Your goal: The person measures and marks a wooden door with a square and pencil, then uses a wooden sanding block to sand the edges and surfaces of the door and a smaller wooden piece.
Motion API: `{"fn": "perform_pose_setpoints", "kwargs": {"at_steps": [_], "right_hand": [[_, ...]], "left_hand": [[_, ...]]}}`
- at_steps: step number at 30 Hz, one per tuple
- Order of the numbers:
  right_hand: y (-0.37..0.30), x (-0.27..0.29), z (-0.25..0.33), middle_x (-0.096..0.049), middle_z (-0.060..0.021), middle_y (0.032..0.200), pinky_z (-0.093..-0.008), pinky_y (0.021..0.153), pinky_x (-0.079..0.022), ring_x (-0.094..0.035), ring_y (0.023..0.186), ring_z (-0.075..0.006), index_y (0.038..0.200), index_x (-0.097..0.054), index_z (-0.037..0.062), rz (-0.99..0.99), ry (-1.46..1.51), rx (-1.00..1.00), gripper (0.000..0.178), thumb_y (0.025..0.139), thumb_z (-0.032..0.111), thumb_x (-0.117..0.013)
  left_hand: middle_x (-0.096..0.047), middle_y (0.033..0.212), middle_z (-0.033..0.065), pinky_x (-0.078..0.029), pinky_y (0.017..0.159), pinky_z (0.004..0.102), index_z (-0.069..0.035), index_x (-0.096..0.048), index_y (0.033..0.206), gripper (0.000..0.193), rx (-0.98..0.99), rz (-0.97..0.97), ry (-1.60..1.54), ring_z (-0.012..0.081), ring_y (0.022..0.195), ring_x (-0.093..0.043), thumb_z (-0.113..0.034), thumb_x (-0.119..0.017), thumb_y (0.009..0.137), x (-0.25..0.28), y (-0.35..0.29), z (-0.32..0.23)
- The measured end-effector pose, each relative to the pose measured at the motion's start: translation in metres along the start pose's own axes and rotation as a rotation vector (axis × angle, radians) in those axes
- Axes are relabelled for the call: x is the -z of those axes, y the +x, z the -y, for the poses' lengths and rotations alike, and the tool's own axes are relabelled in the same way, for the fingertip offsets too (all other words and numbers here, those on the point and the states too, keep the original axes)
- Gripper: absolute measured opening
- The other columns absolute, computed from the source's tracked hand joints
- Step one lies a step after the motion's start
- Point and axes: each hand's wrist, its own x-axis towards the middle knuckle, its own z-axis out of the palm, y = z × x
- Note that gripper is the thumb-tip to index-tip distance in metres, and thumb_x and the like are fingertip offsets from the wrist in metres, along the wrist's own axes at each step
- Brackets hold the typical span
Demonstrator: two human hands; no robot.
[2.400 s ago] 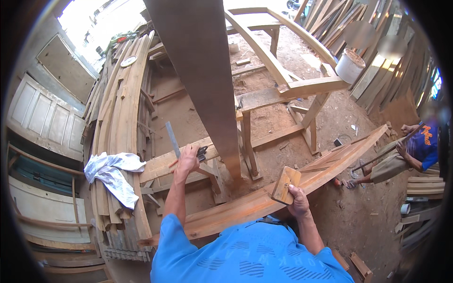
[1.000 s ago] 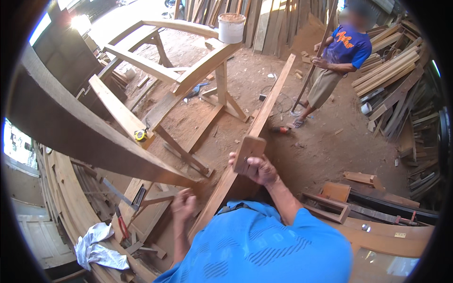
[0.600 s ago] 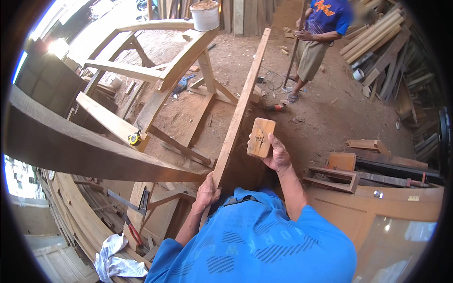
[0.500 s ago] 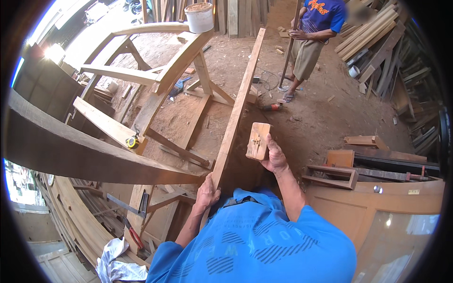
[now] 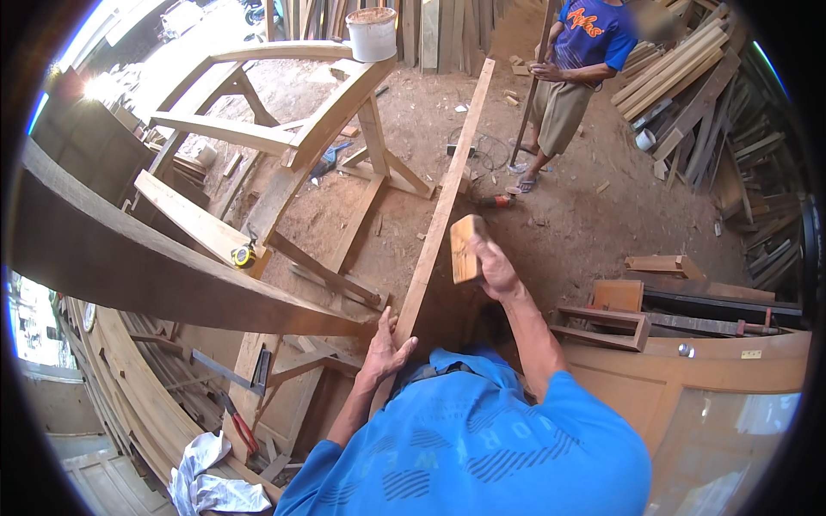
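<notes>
One wooden block [image 5: 465, 251] in the right hand [image 5: 498, 270]

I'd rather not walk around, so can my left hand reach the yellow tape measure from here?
Probably not easily: your left hand looks empty, but the dark curved board lies across the direct way to the tape measure.

The wooden block [image 5: 465, 251] is honey-tan and the long board [image 5: 443, 211] light brown, the T-shirt [image 5: 473, 434] at six o'clock bright blue with dark diagonal-striped patches, the bucket [image 5: 372, 39] at twelve white, the tape measure [image 5: 244, 256] at nine yellow and black, and the co-worker's shirt [image 5: 594, 43] at one blue with orange lettering.
</notes>
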Motion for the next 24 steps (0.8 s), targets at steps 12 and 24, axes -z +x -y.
{"fn": "perform_pose_setpoints", "kwargs": {"at_steps": [12, 24], "right_hand": [[-0.069, -0.081, -0.016, -0.056, -0.0081, 0.127, -0.0271, 0.095, -0.046, -0.052, 0.111, -0.0117, 0.154, -0.03, -0.0001, 0.572, -0.094, -0.366, 0.081, 0.1, 0.054, -0.058], [-0.071, -0.1, -0.037, -0.033, -0.0253, 0.152, -0.0487, 0.118, -0.032, -0.037, 0.14, -0.0436, 0.159, -0.014, 0.0034, 0.454, -0.849, 0.385, 0.118, 0.075, 0.044, -0.086]], "left_hand": [[-0.066, 0.105, 0.006, -0.055, 0.084, 0.0308, -0.006, -0.054, 0.125, 0.033, -0.052, -0.05, -1.035, 0.0125, 0.096, -0.064, -0.025, -0.064, 0.1, 0.012, 0.045, -0.025], [-0.07, 0.107, 0.0144, -0.06, 0.085, 0.0406, -0.004, -0.058, 0.122, 0.05, 0.32, 0.028, -1.838, 0.0264, 0.092, -0.071, -0.049, -0.046, 0.105, 0.019, 0.035, -0.02]]}}
